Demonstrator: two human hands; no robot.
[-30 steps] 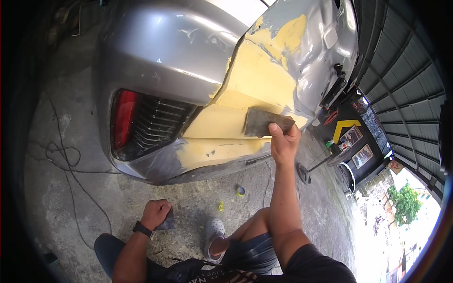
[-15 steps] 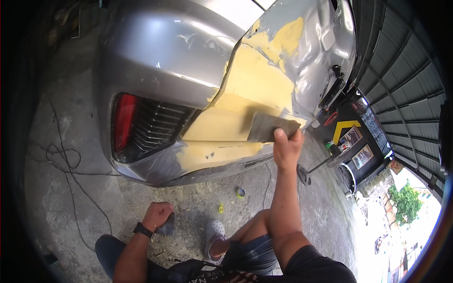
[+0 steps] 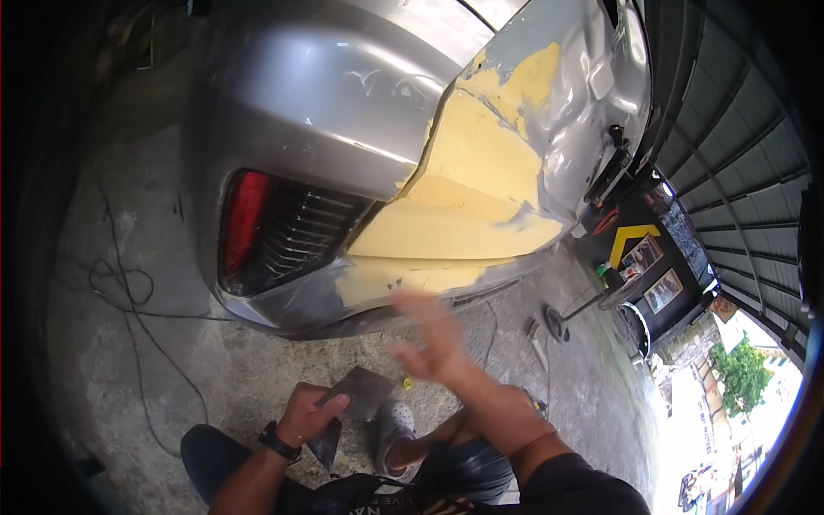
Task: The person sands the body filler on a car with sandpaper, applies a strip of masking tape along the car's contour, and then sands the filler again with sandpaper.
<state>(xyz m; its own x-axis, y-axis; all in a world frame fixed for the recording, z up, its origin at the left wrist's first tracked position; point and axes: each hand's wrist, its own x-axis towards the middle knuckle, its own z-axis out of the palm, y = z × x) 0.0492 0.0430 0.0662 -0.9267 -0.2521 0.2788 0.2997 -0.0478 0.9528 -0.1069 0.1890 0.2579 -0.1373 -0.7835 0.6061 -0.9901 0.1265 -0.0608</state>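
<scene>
My left hand, with a dark wristband, is low in front of me, closed on two flat grey putty spreaders. One broad spreader sticks out to the right under the thumb; a darker putty spreader points down below the palm. My right hand is blurred by motion in front of the car's lower edge. Its thumb and fingers look apart, with nothing seen in them. Smooth yellow filler covers much of the grey car's rear side panel, beside the tail light.
A black cable lies looped on the concrete floor at the left. A small yellow item is on the floor near my clog. On the right are a round-based stand and framed pictures on a dark wall.
My right hand has come down and left from the filler, and the broad spreader it held is now in my left hand with the other one. The left hand has moved slightly right.
</scene>
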